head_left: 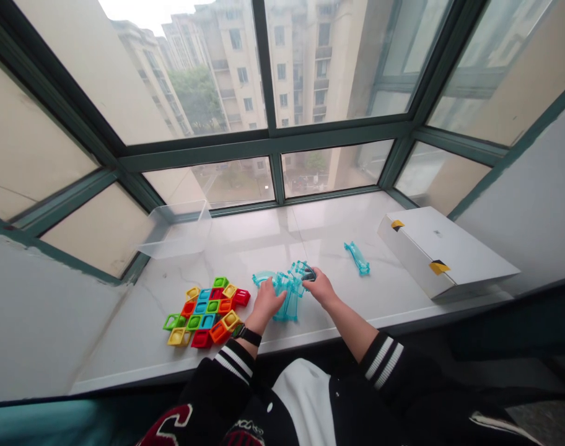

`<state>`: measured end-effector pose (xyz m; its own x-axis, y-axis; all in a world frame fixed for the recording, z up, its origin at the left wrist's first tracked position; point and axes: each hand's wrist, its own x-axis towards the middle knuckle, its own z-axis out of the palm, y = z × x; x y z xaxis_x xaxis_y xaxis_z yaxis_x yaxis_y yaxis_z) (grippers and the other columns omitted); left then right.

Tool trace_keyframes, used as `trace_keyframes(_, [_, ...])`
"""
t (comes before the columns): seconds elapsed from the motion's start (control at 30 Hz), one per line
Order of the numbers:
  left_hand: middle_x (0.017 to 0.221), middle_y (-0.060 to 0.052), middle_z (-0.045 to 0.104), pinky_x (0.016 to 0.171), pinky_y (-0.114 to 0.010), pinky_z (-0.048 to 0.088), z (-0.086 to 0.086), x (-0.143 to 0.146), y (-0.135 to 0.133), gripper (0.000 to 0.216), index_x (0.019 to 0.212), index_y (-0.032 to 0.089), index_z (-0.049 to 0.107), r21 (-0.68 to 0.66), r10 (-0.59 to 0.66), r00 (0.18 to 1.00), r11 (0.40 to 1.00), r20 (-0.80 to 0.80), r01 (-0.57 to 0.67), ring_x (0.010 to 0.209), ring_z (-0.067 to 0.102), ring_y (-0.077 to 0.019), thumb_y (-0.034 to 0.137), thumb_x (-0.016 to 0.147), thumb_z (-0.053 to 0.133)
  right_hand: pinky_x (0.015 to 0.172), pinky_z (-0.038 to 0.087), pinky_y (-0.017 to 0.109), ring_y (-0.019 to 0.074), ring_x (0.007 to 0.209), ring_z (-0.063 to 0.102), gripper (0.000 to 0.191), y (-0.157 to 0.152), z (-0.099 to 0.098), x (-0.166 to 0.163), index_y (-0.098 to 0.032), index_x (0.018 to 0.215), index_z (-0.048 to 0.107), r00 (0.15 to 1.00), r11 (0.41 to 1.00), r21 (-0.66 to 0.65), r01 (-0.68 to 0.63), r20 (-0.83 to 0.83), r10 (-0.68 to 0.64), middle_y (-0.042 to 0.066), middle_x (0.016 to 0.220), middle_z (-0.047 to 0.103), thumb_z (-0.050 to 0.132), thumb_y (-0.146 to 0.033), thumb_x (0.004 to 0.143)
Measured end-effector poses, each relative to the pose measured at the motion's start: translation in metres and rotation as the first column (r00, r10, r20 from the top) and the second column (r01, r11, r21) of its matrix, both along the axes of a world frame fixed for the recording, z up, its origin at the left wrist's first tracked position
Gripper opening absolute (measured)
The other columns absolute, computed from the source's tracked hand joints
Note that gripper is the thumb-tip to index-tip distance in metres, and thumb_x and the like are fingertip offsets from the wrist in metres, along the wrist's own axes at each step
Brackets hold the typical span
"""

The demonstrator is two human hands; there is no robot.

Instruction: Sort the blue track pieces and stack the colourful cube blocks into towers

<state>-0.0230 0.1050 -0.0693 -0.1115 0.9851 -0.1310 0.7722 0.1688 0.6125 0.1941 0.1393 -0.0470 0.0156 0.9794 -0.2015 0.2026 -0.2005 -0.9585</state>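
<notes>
On the white window sill (338, 235) stands a small structure of clear teal plastic track pieces (286, 290). My left hand (265, 305) is closed on its left side, fingers curled round a curved piece. My right hand (320, 287) grips the structure's right end, where a dark part shows. A flat cluster of coloured square tiles (205, 311) in red, orange, yellow, green and blue lies just left of my left hand. One loose teal track piece (357, 257) rests apart, to the right of my right hand.
A clear plastic tub (176, 230) sits at the back left of the sill. A white flat box (443, 249) with yellow-black tape lies at the right. Window frames and glass rise behind; the sill's front edge runs just before my sleeves.
</notes>
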Motion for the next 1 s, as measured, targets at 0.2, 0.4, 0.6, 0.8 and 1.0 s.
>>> trace_keyframes(0.2, [0.156,-0.025,0.049,0.125,-0.049,0.032,-0.008,-0.008,0.003,0.056,0.151,0.012,0.048,0.057,0.095,0.972,0.992,0.215,-0.110,0.150,0.044,-0.0334,0.038,0.101,0.045,0.093,0.057,0.036,0.0204,0.094,0.070,0.047,-0.002,0.001,-0.028,-0.024,0.121,0.071,0.960,0.951,0.245,-0.189,0.251,0.126,0.004,0.108,0.072,0.071,-0.022,0.075])
trace_keyframes(0.4, [0.143,-0.019,0.063,0.120,-0.045,0.040,-0.006,-0.014,0.000,0.048,0.133,0.018,0.065,0.089,0.094,0.953,0.988,0.289,-0.125,0.140,0.055,-0.0295,0.049,0.103,0.045,0.098,0.057,0.040,0.0202,0.090,0.070,0.056,0.005,0.007,-0.045,-0.026,0.141,0.066,0.932,0.918,0.294,-0.267,0.321,0.168,0.005,0.107,0.071,0.072,-0.027,0.085])
trace_keyframes(0.6, [0.134,-0.018,0.067,0.114,-0.048,0.044,-0.003,-0.017,-0.005,0.049,0.127,0.017,0.067,0.149,0.117,0.933,0.973,0.342,-0.177,0.132,0.060,-0.0318,0.054,0.100,0.050,0.105,0.055,0.045,0.0251,0.110,0.068,0.053,0.007,0.004,-0.047,-0.026,0.140,0.066,0.919,0.869,0.361,-0.338,0.325,0.222,0.009,0.122,0.070,0.070,-0.023,0.087])
trace_keyframes(0.8, [0.117,-0.014,0.072,0.105,-0.047,0.051,0.010,-0.012,0.000,0.046,0.109,0.019,0.070,0.215,0.128,0.847,0.938,0.515,-0.272,0.115,0.067,-0.0305,0.061,0.091,0.065,0.116,0.048,0.047,0.0276,0.129,0.059,0.065,0.010,-0.004,-0.041,-0.031,0.145,0.066,0.867,0.770,0.429,-0.473,0.383,0.319,0.010,0.136,0.061,0.068,-0.015,0.082])
trace_keyframes(1.0, [0.111,-0.013,0.077,0.097,-0.044,0.057,0.026,-0.021,0.018,0.044,0.107,0.019,0.066,0.121,0.169,0.583,0.897,0.795,-0.425,0.102,0.073,-0.0248,0.060,0.093,0.062,0.104,0.054,0.041,0.0217,0.107,0.068,0.060,0.015,-0.004,-0.018,-0.027,0.142,0.065,0.935,0.837,0.436,-0.331,0.271,0.229,0.007,0.121,0.068,0.062,-0.017,0.083])
